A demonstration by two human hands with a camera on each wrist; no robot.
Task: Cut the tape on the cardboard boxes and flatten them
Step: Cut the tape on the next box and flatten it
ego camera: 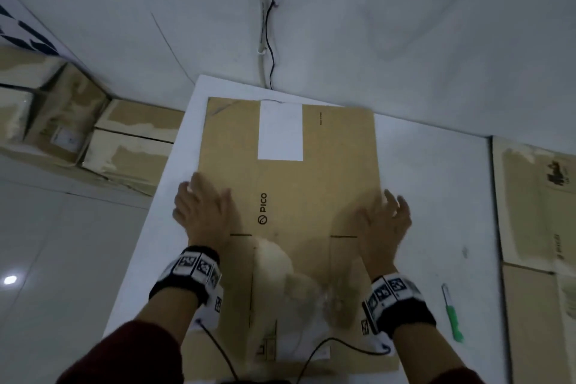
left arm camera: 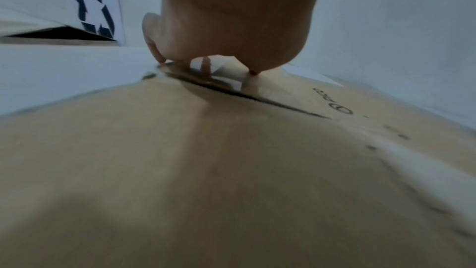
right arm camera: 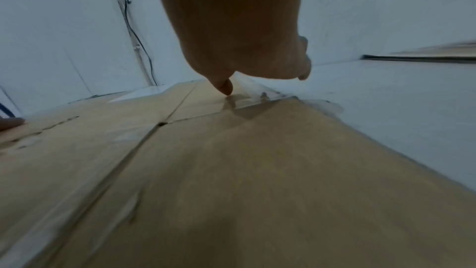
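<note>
Flattened brown cardboard box: flat on white table.
Left hand: fingers spread, pressing box's left edge.
Right hand: fingers loosely extended at right edge, gripping nothing.
Green-handled cutter: on table, right of box.

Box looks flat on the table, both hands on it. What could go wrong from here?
1. The flattened brown cardboard box overhangs the white table at the near edge; it could slide toward the person once the left hand and right hand lift.
2. The green-handled cutter lies loose right of the box; a sweeping right hand might knock it off.
</note>
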